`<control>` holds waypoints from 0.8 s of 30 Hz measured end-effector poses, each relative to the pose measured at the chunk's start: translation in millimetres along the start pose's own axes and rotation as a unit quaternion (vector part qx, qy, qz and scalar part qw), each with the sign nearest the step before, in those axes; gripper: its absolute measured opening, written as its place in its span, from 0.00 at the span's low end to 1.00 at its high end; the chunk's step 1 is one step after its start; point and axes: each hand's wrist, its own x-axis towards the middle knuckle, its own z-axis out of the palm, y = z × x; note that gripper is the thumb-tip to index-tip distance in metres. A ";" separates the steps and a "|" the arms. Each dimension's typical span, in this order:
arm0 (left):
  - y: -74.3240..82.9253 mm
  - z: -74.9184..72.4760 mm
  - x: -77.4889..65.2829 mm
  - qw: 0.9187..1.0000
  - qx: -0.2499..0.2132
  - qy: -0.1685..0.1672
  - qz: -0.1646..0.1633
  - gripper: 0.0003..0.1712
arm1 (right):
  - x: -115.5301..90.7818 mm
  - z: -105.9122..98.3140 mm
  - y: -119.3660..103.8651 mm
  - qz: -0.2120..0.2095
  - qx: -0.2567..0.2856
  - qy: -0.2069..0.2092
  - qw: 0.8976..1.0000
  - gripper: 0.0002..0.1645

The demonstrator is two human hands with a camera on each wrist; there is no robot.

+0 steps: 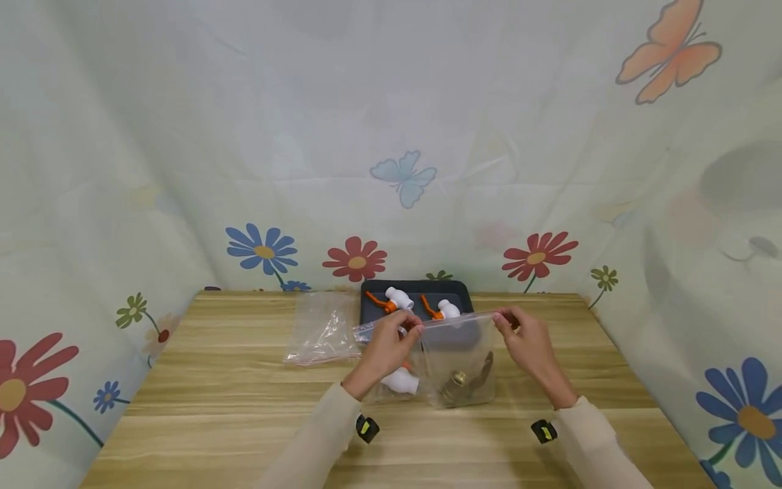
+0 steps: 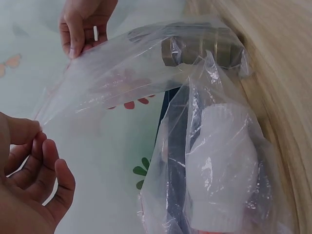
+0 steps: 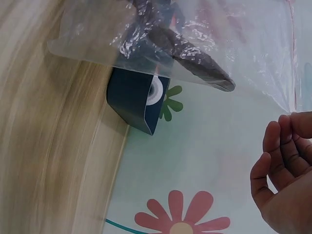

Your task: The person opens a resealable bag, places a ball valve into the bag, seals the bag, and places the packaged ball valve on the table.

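Both hands stretch a clear bag above the table.
The left hand (image 1: 385, 348) and right hand (image 1: 530, 345) each pinch a top corner of the plastic bag (image 1: 457, 360), which holds a brass valve (image 1: 459, 388) over the table (image 1: 214, 407).

Wood-grain table (image 1: 214, 407) w/ flower & butterfly print curtain (image 1: 391, 136) behind.

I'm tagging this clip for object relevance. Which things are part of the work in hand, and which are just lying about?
In hand:
- left hand and right hand, pinching the top edge of the clear zip bag
- brass valve inside that bag

Lying about:
- empty plastic bag
- dark tray holding two white valves with orange handles
- bagged white valve
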 end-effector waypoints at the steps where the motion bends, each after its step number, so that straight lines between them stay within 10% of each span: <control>1: -1.9 0.3 1.6 1.000 0.001 0.005 -0.001 0.04 | 2.9 2.4 1.0 0.002 -0.001 -0.003 1.000 0.07; 24: -34.6 3.3 36.3 0.996 0.078 0.015 -0.048 0.04 | 28.5 41.1 23.7 0.040 -0.021 -0.018 0.999 0.08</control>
